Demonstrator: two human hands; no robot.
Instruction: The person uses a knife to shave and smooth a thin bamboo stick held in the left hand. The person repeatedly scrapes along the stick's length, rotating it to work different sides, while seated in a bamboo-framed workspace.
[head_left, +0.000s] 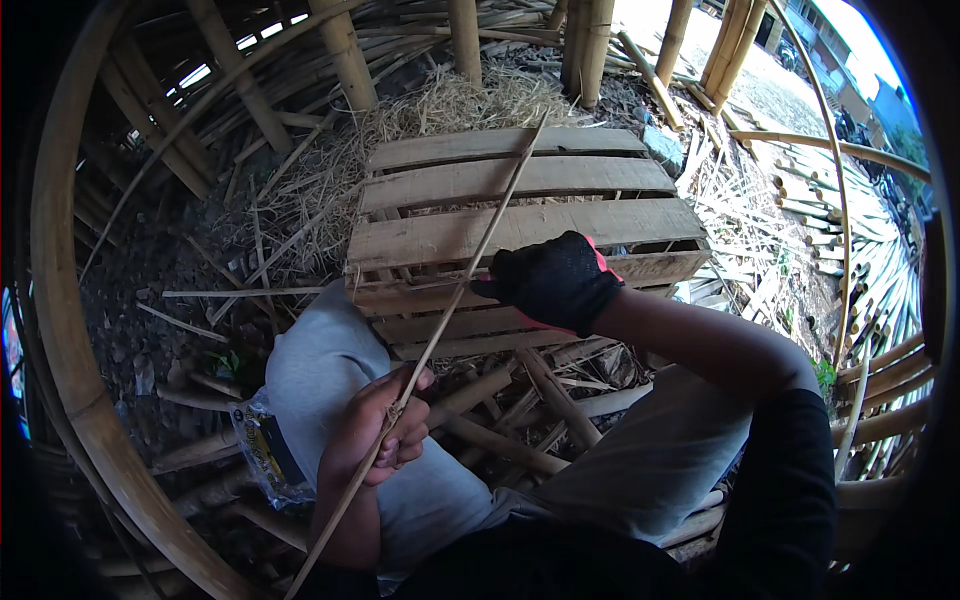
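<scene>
No lettering can be read for certain. Near left, beside the left leg (325, 385), a clear packet (292, 492) carries a yellow and black label (270, 447) with what looks like print, too small and blurred to make out, and a small dark round mark (239, 414) at its far left corner

The thin stick (508, 195) in front of me is matt, pale plant cane, mostly smooth but roughened at a knot. My right glove (560, 285) is dull black fabric with a textured face. At twelve o'clock the crate (530, 180) has raw, unvarnished wooden slats, their grain dry and coarse. Just short of twelve, the straw (430, 105) looks brittle and fibrous. Near nine, the curved pole (75, 370) is smooth bamboo with a faint sheen. My trousers (330, 370) are soft matt cloth; at eight, a packet (270, 455) shows glossy, crinkled clear plastic.
</scene>
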